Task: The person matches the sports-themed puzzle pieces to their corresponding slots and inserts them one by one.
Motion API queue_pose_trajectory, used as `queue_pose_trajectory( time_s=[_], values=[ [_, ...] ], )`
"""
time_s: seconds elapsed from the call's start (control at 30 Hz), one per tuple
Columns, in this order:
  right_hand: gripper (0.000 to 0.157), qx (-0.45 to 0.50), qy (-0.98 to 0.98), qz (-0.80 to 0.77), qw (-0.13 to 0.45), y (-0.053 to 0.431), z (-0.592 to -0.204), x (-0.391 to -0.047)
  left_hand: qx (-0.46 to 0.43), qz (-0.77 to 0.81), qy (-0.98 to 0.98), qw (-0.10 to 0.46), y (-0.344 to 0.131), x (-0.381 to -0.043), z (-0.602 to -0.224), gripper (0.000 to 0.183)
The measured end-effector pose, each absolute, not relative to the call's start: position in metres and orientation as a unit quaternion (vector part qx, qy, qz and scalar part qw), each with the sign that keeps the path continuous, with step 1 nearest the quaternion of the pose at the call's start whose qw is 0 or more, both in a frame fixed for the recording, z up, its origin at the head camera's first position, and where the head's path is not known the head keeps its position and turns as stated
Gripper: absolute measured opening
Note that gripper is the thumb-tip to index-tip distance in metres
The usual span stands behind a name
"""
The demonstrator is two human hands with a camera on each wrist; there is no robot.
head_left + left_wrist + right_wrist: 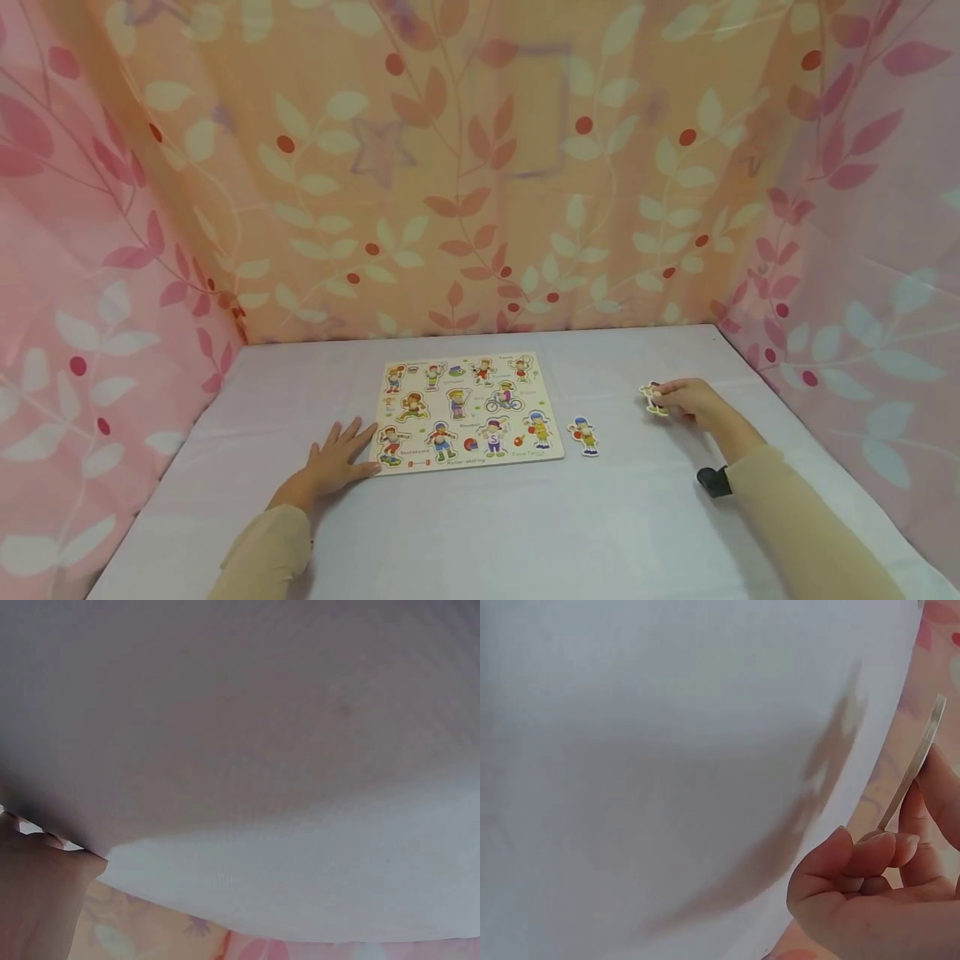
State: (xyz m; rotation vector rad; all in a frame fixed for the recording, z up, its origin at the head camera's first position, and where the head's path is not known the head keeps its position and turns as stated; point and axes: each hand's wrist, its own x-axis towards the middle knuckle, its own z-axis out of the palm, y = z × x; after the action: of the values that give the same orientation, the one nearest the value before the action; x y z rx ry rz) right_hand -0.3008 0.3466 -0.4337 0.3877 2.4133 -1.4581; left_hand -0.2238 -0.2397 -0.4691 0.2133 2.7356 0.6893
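A wooden puzzle board (542, 402) with several child figures in sports poses lies flat on the white-covered table. My left hand (330, 462) rests at its left edge, fingers spread and straight, fingertips right at the side. Off to the right, my right hand (693, 402) pinches a flat puzzle piece (649, 392) by its edge; part of the piece is hidden by the fingers. From the right wrist, that thin puzzle piece (913, 769) appears edge-on between thumb and fingers, held above the table. Beside the board's right edge lies a loose basketball-player piece (584, 437) in blue and yellow.
The table (480, 533) has a white cloth. Floral curtains (465, 167) stand along its back and both sides. A black object (714, 481) sits at the right sleeve's cuff.
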Motion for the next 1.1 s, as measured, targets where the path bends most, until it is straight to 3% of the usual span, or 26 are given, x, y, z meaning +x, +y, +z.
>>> queue_pose_trajectory(
  time_s=[0.4,1.1],
  values=[
    [0.027,0.147,0.837,-0.511,0.131,0.314,-0.426,-0.288,0.072,0.251,0.953,0.156,-0.241,-0.221,-0.467,0.088],
    [0.025,0.15,0.835,-0.512,0.134,0.252,-0.428,-0.274,0.079,0.242,0.955,0.153,-0.239,-0.223,-0.464,0.084]
  ],
)
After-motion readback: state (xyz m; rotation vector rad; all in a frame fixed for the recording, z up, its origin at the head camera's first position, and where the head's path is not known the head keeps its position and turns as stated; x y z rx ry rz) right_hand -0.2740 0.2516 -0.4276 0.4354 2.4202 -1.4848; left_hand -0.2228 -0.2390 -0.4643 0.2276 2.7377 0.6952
